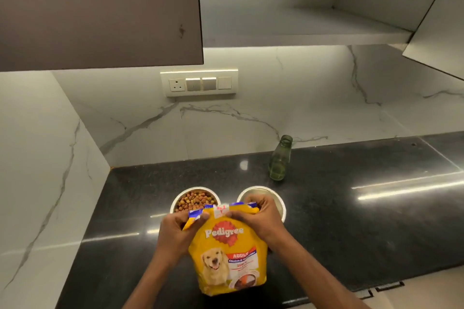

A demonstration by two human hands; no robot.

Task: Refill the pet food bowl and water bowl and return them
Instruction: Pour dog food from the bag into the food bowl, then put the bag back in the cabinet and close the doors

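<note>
Yellow printed pet-food bag (227, 251) stands upright just before the kibble-filled steel bowl (195, 199). Left hand (175, 229) and right hand (258, 218) pinch its top, probably for closing. Second steel bowl (277, 199) sits right of the first.

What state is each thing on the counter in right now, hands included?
Food bowl: holds kibble.
Second bowl: no kibble seen; water cannot be told.
Pedigree bag: upright on the counter, top gripped by both hands.
Left hand: gripping the bag's top left.
Right hand: gripping the bag's top right.
Green bottle: upright, uncapped, partly filled.
</note>
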